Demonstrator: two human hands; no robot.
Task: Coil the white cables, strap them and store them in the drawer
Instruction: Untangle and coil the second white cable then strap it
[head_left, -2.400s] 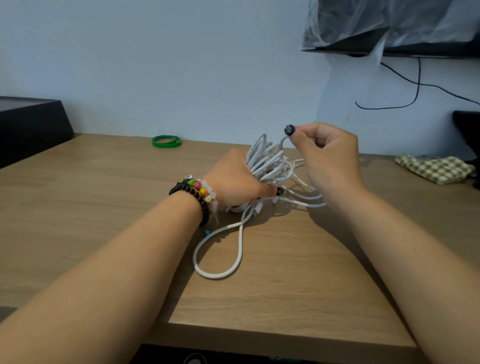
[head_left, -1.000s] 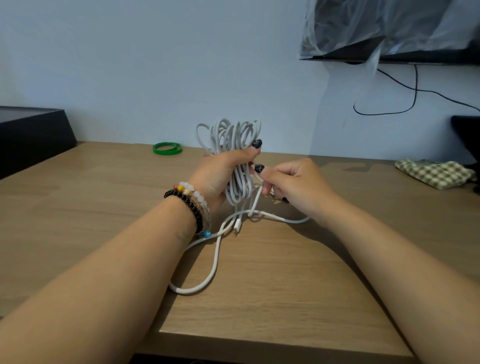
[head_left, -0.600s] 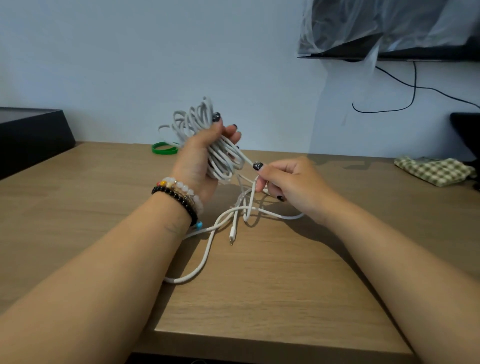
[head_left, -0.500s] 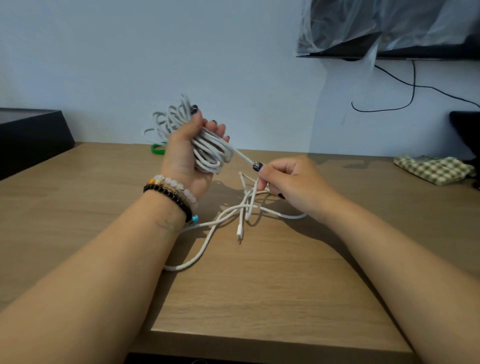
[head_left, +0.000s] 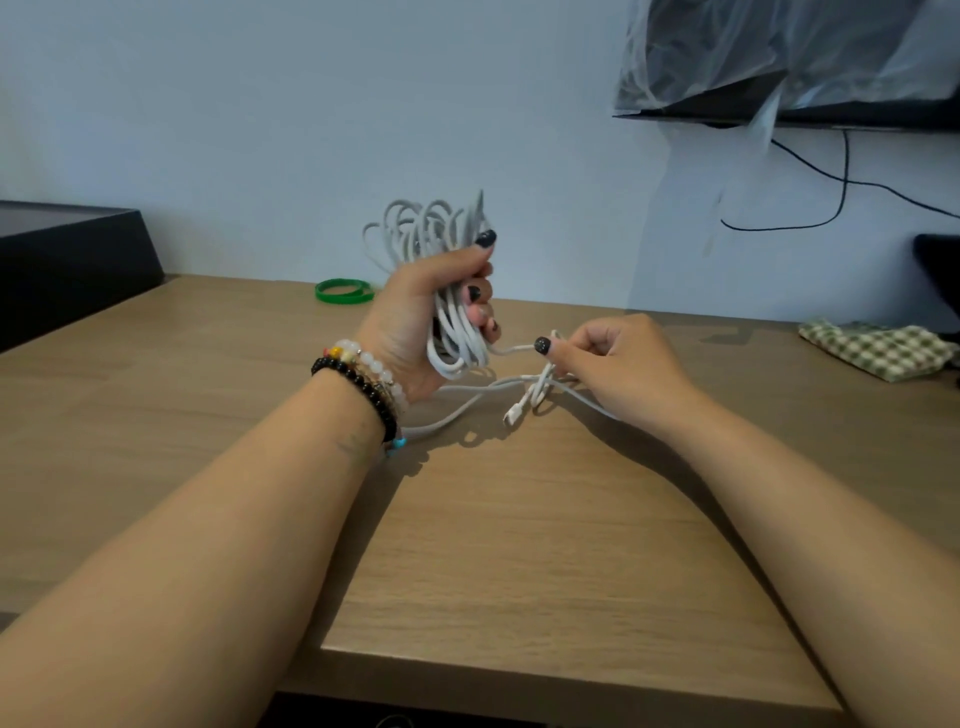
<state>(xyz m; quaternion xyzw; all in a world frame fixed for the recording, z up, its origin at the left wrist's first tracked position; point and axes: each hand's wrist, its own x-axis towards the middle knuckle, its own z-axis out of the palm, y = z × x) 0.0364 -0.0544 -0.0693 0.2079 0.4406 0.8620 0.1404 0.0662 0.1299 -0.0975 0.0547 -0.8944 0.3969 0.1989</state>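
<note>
My left hand (head_left: 415, 322) grips a thick coil of white cables (head_left: 441, 239), held upright above the wooden table (head_left: 519, 545), with loops sticking out above and below the fist. My right hand (head_left: 613, 369) pinches a loose strand of white cable that runs from the coil's lower end. More loose strands trail beneath both hands onto the table, and a white connector (head_left: 513, 414) hangs just above the wood. No drawer is in view.
A green band (head_left: 344, 290) lies at the back of the table near the wall. A black box (head_left: 67, 260) stands at the far left. A green checked cloth (head_left: 878, 349) lies at the right. A black wire hangs on the wall under a plastic-covered screen (head_left: 789, 57).
My left hand tilted the coil left and raised it, then brought it back upright. The long loop on the table has been drawn up and shortened. My right hand kept pinching the strand.
</note>
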